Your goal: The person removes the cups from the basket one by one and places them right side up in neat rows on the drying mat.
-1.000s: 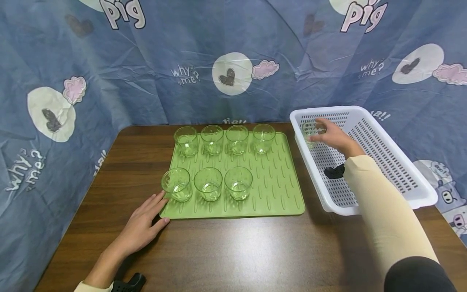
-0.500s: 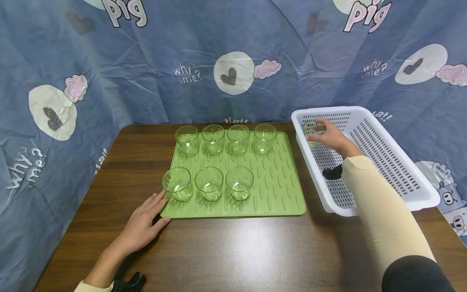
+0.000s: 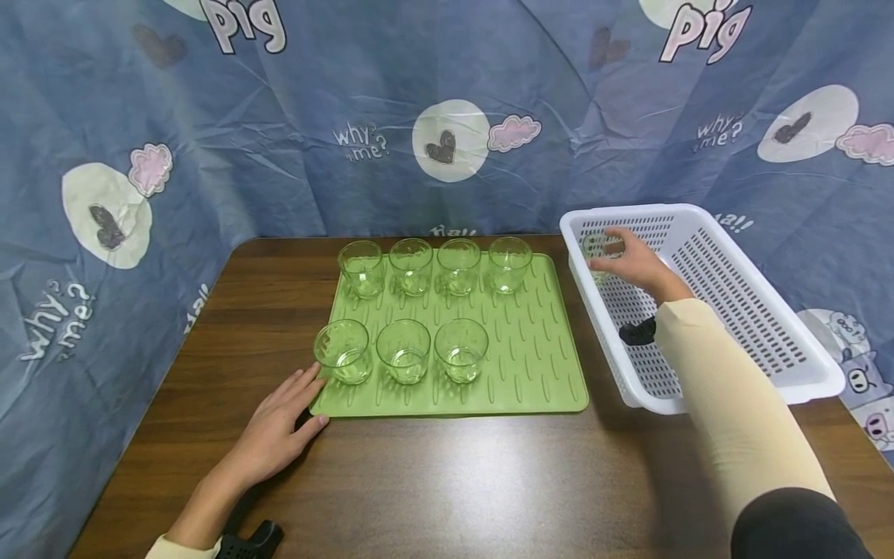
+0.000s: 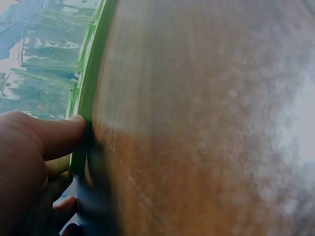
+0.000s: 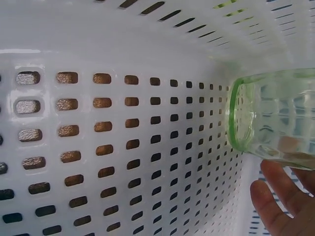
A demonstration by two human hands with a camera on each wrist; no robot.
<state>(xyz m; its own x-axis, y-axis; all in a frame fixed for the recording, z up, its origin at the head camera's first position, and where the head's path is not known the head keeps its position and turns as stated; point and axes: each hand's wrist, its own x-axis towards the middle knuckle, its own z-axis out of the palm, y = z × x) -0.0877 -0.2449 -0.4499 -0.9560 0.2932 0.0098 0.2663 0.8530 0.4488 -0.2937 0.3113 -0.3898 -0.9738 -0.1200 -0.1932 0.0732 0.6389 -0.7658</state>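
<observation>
In the head view my right hand (image 3: 639, 262) reaches into a white plastic basket (image 3: 750, 299). Its thumb and fingers curve round a clear greenish glass (image 3: 594, 247) in the far left corner. Close up in the right wrist view, the same glass (image 5: 275, 115) has fingers (image 5: 283, 196) against its lower side; part of the grip is out of frame. My left hand (image 3: 272, 435) lies with extended fingers at the near left corner of a green ridged mat (image 3: 531, 373). In the left wrist view its thumb (image 4: 64, 132) touches the mat's edge (image 4: 91, 83).
Several glasses stand upright on the mat: a back row including a glass (image 3: 509, 265), and a front row including a glass (image 3: 461, 351) beside bare mat at the right. The wooden table (image 3: 447, 473) extends in front. A blue printed cloth (image 3: 293, 171) hangs behind.
The head view has shifted very slightly. Both hands and the glasses stay practically where they were.
</observation>
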